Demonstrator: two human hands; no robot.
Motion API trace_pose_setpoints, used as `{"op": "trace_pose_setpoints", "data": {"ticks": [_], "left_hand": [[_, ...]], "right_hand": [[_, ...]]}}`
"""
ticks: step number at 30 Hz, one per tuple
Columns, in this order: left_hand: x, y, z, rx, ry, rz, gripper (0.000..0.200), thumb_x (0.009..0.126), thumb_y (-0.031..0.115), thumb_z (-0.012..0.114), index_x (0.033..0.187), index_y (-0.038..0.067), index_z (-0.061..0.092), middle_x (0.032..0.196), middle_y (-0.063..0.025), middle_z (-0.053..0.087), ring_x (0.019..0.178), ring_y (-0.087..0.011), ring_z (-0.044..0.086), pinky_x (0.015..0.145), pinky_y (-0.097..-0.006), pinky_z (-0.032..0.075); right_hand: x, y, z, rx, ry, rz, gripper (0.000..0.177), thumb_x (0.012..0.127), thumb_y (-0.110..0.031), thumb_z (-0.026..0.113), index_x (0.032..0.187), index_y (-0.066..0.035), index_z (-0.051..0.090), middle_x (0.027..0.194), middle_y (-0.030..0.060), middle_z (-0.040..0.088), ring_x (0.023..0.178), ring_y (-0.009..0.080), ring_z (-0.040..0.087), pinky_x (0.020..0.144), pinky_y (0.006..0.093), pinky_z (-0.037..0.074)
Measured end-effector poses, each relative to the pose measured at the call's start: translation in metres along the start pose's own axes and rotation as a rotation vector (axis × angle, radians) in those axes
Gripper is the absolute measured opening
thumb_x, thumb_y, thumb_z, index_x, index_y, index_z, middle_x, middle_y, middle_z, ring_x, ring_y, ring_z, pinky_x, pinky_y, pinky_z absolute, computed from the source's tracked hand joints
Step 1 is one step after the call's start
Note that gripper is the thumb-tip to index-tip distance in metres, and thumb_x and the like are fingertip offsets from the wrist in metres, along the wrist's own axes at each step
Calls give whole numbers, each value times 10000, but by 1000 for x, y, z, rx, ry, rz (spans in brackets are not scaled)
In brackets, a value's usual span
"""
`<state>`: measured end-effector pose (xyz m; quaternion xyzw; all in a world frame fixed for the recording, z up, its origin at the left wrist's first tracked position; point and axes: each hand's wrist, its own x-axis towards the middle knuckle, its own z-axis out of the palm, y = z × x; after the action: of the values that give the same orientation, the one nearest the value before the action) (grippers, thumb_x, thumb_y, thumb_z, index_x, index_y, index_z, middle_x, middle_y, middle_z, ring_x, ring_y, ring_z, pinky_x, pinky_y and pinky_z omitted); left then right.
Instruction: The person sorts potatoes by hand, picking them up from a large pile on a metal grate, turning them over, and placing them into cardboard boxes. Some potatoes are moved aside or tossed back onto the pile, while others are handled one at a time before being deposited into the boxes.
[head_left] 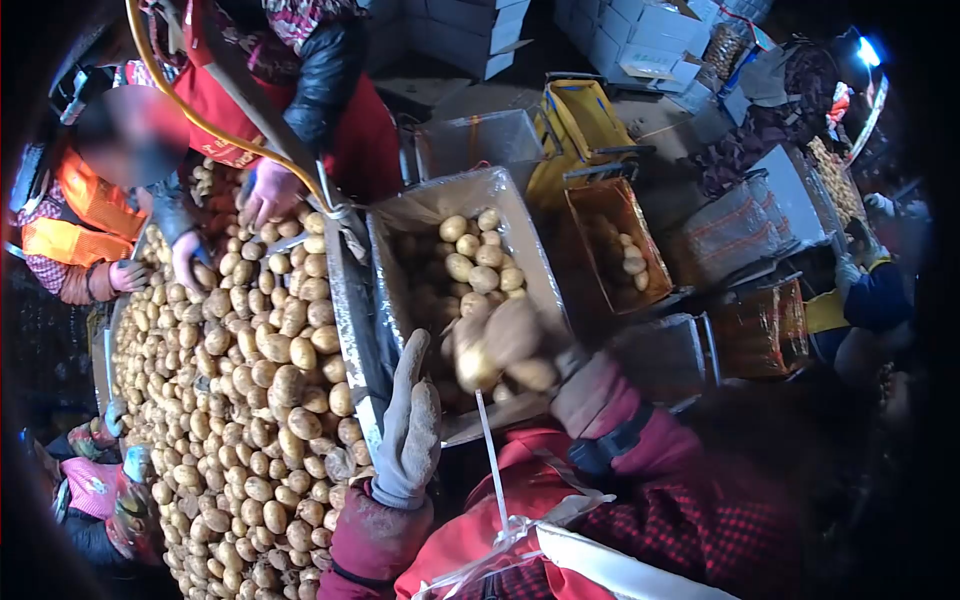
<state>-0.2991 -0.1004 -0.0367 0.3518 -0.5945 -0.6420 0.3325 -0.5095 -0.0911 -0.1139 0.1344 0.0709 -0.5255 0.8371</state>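
My left hand (408, 430), in a grey glove, is raised at the box's near left corner, its fingers stretched upward, with nothing seen in it. My right hand (512, 335) is smeared by motion over the near part of the lined box (545, 270). Several blurred potatoes (476, 368) are right beside it; whether its fingers hold them is unclear. More potatoes (483, 279) lie inside the box. Left of the box, a large heap of potatoes (250, 400) covers the sorting table, whose metal edge (352, 320) runs between heap and box.
Gloved hands of a co-worker (268, 192) reach into the heap's far end; other people stand along its left side. A yellow crate (580, 125), an orange-lit box of potatoes (620, 245) and lined boxes (660, 360) are at the right. A hose (190, 115) hangs at upper left.
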Motion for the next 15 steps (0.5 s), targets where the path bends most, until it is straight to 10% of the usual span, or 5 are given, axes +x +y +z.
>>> {"op": "trace_pose_setpoints", "data": {"ticks": [3,7,15], "left_hand": [[-7,-12,3,-108,-17,-80,781,1103,561,395,1629,-5,282,1623,-195,400,1490,-299,415,1209,-444,334],[-22,-30,-12,-42,53,-168,766,1096,601,380,1599,22,366,1475,-170,588,1311,-267,594,1109,-407,440],[-43,-46,-29,-49,112,-209,673,1104,544,425,1538,31,465,1378,-150,653,1180,-238,663,1030,-381,489]], "right_hand": [[-65,-41,32,-793,-155,-856,447,977,-278,723,1358,-128,546,1296,111,624,1154,235,636,875,346,549],[-116,-119,-4,-377,407,-891,407,1008,-472,667,1290,-187,598,1164,105,675,925,252,706,606,254,542],[-118,-137,-36,-299,628,-850,546,983,-533,674,1381,-165,602,1358,109,638,1159,273,660,706,279,603]]}}
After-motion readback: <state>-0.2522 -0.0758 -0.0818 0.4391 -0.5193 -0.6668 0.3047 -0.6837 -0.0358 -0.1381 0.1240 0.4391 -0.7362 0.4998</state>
